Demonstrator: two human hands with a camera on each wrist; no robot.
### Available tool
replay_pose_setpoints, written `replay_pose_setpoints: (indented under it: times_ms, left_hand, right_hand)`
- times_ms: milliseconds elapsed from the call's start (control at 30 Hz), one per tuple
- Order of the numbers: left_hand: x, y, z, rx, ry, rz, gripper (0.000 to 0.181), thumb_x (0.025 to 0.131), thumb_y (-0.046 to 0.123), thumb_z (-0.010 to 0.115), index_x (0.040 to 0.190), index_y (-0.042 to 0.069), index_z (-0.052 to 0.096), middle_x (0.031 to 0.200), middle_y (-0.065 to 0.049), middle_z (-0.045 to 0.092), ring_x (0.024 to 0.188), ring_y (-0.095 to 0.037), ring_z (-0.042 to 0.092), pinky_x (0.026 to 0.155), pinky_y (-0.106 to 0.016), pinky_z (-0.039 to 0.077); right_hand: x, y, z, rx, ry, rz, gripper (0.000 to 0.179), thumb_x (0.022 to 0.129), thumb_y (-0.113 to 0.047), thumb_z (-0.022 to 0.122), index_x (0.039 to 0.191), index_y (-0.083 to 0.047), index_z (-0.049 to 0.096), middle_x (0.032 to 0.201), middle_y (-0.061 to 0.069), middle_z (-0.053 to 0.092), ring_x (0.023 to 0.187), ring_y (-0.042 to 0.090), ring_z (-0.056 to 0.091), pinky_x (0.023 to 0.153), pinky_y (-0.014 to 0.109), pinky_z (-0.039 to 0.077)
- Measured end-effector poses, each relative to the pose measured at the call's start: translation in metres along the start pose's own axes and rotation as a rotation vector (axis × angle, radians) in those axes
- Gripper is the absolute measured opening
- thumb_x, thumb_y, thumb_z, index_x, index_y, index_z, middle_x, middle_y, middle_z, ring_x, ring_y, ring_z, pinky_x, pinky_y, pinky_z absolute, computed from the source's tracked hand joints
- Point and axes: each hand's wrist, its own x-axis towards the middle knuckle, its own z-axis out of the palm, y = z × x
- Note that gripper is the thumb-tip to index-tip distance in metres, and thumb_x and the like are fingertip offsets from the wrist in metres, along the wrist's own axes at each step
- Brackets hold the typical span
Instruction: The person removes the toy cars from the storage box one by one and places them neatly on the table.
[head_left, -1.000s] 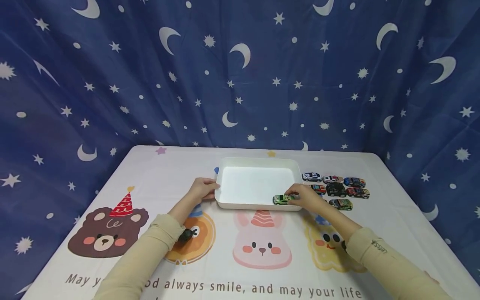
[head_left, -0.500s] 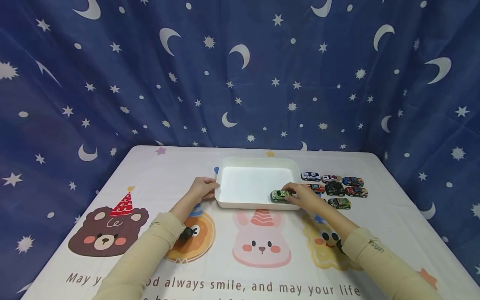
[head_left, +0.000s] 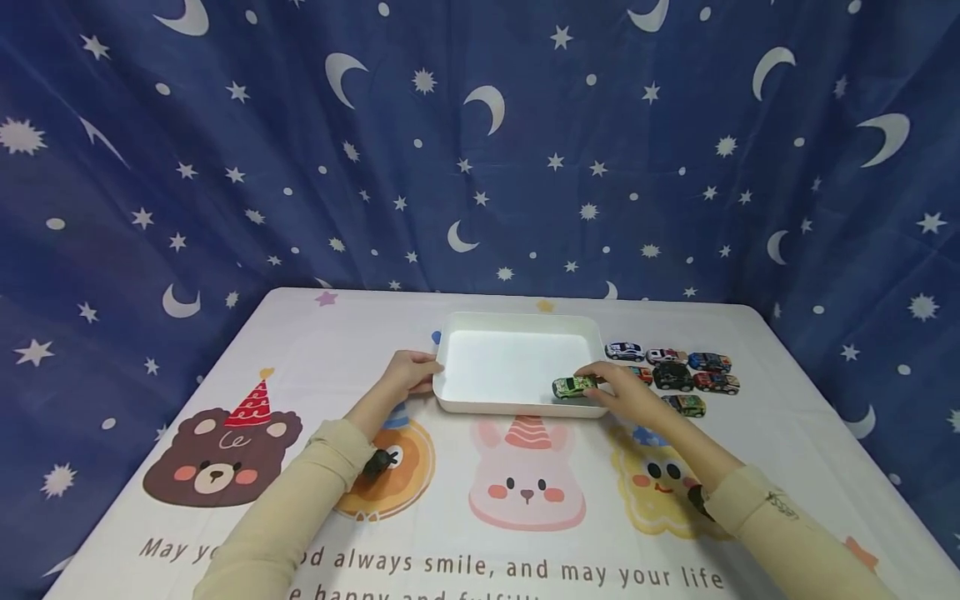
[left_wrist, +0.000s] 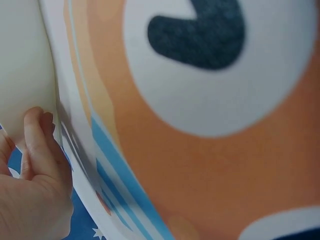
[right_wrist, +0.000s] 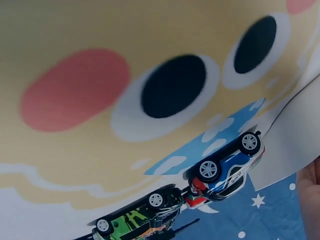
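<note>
My left hand (head_left: pixel 409 374) grips the left end of a white rectangular tray (head_left: pixel 517 409), thumb at the rim. The left wrist view shows its fingers (left_wrist: pixel 37 132) against the tray's outer wall (left_wrist: pixel 25 60). My right hand (head_left: pixel 617 390) pinches a green patterned toy car (head_left: pixel 573 387) inside the tray's front right corner. Whether the car's wheels touch the tray floor, I cannot tell. In the right wrist view only a sliver of the right hand (right_wrist: pixel 310 200) shows at the right edge, and the green car it holds is out of sight.
Several toy cars stand right of the tray, among them a black one (head_left: pixel 672 377), a blue one (head_left: pixel 709 362) and a green-orange one (head_left: pixel 686 406). A blue, white and red car (right_wrist: pixel 227 172) sits near the tray. Behind the table hangs a blue star-and-moon curtain (head_left: pixel 420 208).
The right hand has shifted the green car slightly back from the tray's front wall; it went a little left, then right. The left hand keeps its grip on the tray.
</note>
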Motion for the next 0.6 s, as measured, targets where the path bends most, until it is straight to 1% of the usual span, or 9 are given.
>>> replay_pose_setpoints:
  times_ms: [233,333,467,533,600]
  left_hand:
    - [0.0,0.0,0.0,-0.003,-0.02,0.005,0.039,0.087,0.009,0.065,0.123,-0.002,0.058,0.1,-0.015,0.07,0.057,-0.002,0.06,0.054,-0.015,0.057]
    - [0.0,0.0,0.0,0.003,-0.017,0.0,0.039,0.087,0.01,0.065,0.123,-0.002,0.058,0.101,-0.015,0.069,0.058,-0.003,0.06,0.055,-0.015,0.057]
    - [-0.001,0.001,-0.001,0.006,-0.01,-0.015,0.04,0.087,0.011,0.066,0.124,0.0,0.058,0.104,-0.015,0.069,0.058,-0.002,0.06,0.055,-0.015,0.057]
    - [-0.001,0.001,-0.001,0.002,-0.005,-0.017,0.04,0.087,0.011,0.066,0.124,0.0,0.058,0.103,-0.015,0.069,0.058,-0.002,0.06,0.055,-0.015,0.057]
    - [-0.002,0.0,-0.001,-0.01,0.005,-0.017,0.04,0.086,0.011,0.066,0.124,0.0,0.058,0.105,-0.016,0.069,0.058,-0.002,0.06,0.055,-0.015,0.057]
  right_hand:
    - [-0.013,-0.001,-0.006,-0.023,0.052,0.01,0.028,0.088,-0.004,0.062,0.116,0.0,0.061,0.114,0.017,0.06,0.103,0.033,0.059,0.088,0.046,0.055]
    - [-0.021,0.002,-0.012,-0.042,0.071,-0.007,0.029,0.087,-0.002,0.063,0.116,0.0,0.061,0.115,0.018,0.059,0.1,0.033,0.06,0.085,0.045,0.056]
    - [-0.031,0.005,-0.022,-0.066,0.088,-0.023,0.03,0.085,-0.001,0.064,0.115,0.001,0.061,0.117,0.022,0.059,0.102,0.036,0.06,0.084,0.047,0.056]
    - [-0.036,0.006,-0.029,-0.078,0.093,-0.011,0.031,0.085,0.0,0.065,0.116,0.002,0.062,0.118,0.023,0.058,0.103,0.038,0.06,0.085,0.049,0.055]
    - [-0.041,0.007,-0.035,-0.091,0.096,0.018,0.031,0.085,-0.002,0.065,0.116,0.002,0.062,0.118,0.023,0.059,0.105,0.04,0.058,0.086,0.052,0.054]
